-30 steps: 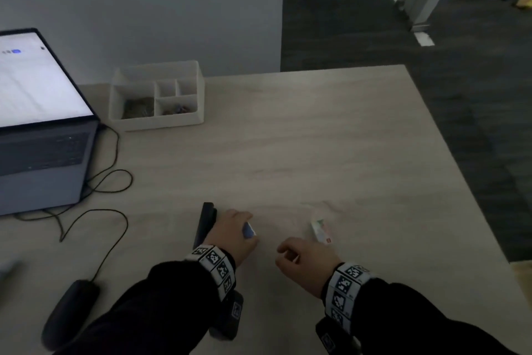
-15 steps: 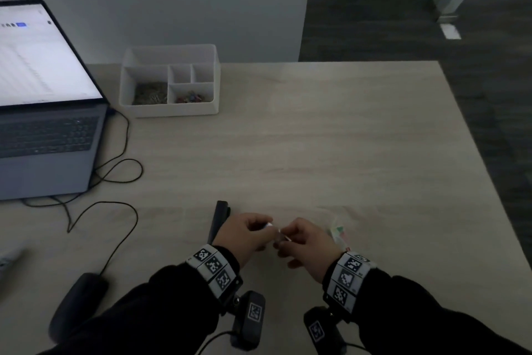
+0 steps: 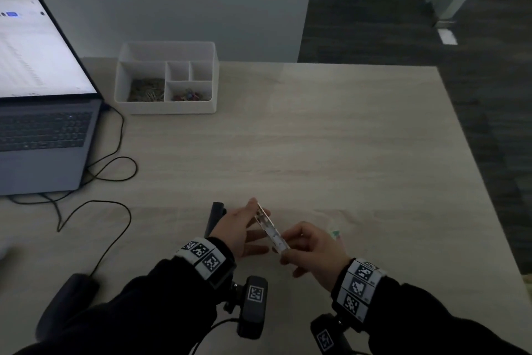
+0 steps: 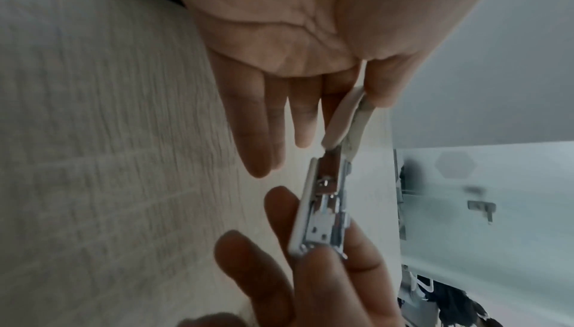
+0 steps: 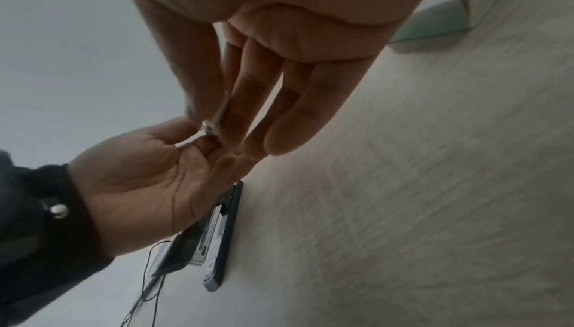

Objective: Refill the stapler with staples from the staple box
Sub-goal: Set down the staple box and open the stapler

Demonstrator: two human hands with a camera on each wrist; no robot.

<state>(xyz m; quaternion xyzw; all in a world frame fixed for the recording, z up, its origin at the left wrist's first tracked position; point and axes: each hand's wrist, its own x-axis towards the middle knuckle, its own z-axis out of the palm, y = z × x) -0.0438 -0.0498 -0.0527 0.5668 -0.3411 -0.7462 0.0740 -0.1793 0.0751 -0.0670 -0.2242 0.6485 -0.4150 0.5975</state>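
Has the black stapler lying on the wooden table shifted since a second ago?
No. The black stapler lies just right of the black cable loop, as before.

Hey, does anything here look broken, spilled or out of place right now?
Nothing looks spilled or damaged. The white stapler, pinched between the left hand and the right hand, is hinged wide open with its metal track bare, which suits refilling.

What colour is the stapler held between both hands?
White shell with shiny metal inside, on the small stapler; clearest in the left wrist view.
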